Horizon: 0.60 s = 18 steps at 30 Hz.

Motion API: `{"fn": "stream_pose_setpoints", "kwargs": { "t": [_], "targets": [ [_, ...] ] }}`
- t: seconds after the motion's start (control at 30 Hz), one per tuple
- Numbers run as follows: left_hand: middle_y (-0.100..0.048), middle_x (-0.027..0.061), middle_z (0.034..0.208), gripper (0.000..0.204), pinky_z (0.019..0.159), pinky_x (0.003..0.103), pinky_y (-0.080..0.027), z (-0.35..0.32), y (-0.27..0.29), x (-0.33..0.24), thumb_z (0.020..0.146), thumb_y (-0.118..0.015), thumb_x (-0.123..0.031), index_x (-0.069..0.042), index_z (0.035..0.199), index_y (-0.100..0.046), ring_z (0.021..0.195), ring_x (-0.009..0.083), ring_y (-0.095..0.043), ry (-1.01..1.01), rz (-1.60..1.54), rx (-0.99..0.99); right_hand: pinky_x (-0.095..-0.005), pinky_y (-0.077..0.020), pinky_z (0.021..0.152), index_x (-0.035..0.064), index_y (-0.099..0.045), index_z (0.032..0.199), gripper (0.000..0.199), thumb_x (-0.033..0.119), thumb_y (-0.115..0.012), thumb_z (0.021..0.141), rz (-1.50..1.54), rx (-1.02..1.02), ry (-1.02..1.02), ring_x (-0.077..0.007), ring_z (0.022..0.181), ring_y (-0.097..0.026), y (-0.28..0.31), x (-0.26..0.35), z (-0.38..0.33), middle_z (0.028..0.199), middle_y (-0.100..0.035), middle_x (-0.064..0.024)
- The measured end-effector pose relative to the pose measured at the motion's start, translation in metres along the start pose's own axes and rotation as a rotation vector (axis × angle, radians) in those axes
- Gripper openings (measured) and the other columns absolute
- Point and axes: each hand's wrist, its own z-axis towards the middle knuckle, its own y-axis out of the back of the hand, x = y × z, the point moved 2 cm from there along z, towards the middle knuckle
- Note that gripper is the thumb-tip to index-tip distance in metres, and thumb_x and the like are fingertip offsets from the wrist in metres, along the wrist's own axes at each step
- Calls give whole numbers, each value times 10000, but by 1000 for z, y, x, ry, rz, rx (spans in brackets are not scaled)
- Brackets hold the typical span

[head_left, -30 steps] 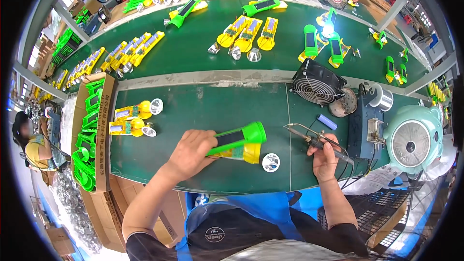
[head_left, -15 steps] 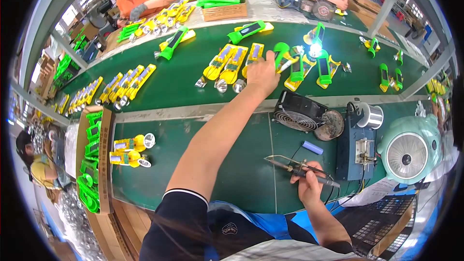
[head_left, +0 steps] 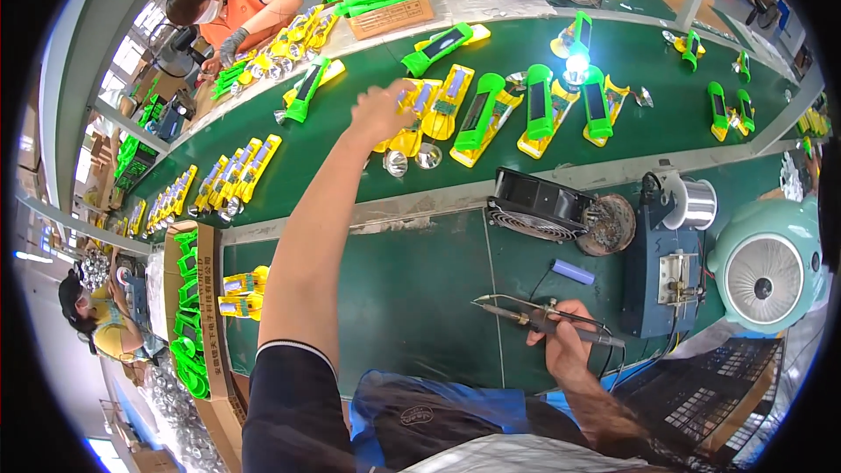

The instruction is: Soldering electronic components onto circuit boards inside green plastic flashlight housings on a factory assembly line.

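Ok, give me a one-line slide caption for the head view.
Left hand reaches to yellow torch halves on the green belt; right hand holds a soldering iron.

A long green-topped conveyor belt [head_left: 350, 158] runs across the far side behind a green-matted workbench [head_left: 412, 298], grey metal frame posts [head_left: 96, 105] rise at the left, and daylight comes through bright windows [head_left: 149, 26] far left.

Plastic, metal and matt green mat

The torch bodies [head_left: 480, 114] are glossy yellow and green plastic; their reflector cups [head_left: 428, 156] are shiny metal. The soldering iron [head_left: 534, 317] has a metal shaft and dark grip. The bench mat [head_left: 412, 298] looks matt green; the solder spool [head_left: 694, 203] gleams.
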Motion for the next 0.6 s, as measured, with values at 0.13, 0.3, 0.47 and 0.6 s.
{"fn": "stream_pose_setpoints", "kwargs": {
  "t": [0.13,0.3,0.47,0.6],
  "targets": [
    [-556,191,1246,661,997,534,-382,15,-16,27,721,-715,-569,-284,1293,-545,1187,438,-482,-120,-75,175,-390,-559,644,-45,-503,1024,291,190,-620,898,-37,-25,6,-268,670,-657,-4,3,-1,832,-646,-197],
    [-483,212,1330,825,984,513,-419,32,-30,25,624,-808,-517,-212,1329,-509,1236,419,-447,76,-7,175,-382,-563,614,-17,-503,1005,366,282,-672,879,-124,-6,-22,-265,642,-653,-10,-5,-1,867,-647,-200],
    [-448,224,1261,762,917,537,-455,-3,-15,-3,583,-804,-475,-236,1254,-533,1144,449,-474,156,-132,181,-333,-531,569,16,-490,1004,435,375,-689,860,-168,-147,15,-233,558,-602,13,-9,-5,887,-641,-199],
    [-453,201,1202,743,884,494,-458,-49,-13,25,549,-803,-449,-248,1224,-566,1101,409,-476,221,-100,79,-318,-490,610,14,-463,1045,448,405,-623,897,-247,-131,21,-198,594,-562,7,-10,-2,876,-619,-183]
  ]
}}
